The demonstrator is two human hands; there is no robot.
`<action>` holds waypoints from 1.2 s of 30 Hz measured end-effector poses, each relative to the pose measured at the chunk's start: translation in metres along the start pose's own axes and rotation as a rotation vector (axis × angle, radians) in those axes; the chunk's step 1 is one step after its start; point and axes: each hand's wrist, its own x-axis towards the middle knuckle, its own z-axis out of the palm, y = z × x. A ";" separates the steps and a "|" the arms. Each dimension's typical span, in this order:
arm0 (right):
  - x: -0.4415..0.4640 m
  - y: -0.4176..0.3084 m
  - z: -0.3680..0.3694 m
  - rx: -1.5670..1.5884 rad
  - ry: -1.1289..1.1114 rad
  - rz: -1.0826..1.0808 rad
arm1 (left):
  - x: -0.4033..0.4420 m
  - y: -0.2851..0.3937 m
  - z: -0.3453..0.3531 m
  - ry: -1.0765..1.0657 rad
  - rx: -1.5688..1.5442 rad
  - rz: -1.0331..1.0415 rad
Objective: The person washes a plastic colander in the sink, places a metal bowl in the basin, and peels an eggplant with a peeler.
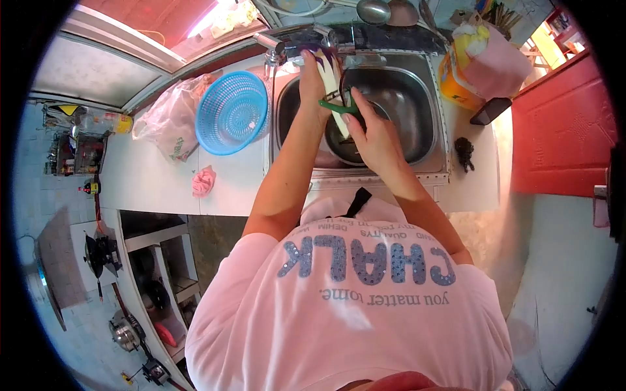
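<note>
My left hand point(312, 85) is wrapped round a long eggplant point(329, 73) held over the sink. Most of its length shows pale flesh, with dark purple skin left near the top end. In my right hand point(377, 138) is a green peeler point(337, 107), lying across the pale flesh, its fingers closed round the handle. Under both hands is a metal pan or bowl point(385, 112) inside the steel sink point(427, 124). Dark strips that look like peel lie in it. My hands partly hide its contents.
Left of the sink stand a blue plastic basket point(233, 114) and a white plastic bag point(173, 120), with a pink cloth point(203, 181) nearer. The faucet point(271, 52) rises behind. To the right are a yellow container point(456, 81) and a dark scrubber point(464, 153).
</note>
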 end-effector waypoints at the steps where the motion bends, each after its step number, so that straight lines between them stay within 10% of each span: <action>1: -0.007 0.000 -0.001 -0.025 -0.027 0.023 | 0.008 0.006 0.002 -0.007 -0.025 0.013; 25: -0.037 0.056 0.007 -0.080 -0.140 0.089 | 0.019 0.041 -0.009 0.112 0.063 0.264; 36: -0.034 0.034 -0.004 0.854 -0.309 0.608 | 0.012 0.050 -0.015 -0.315 -0.642 -0.177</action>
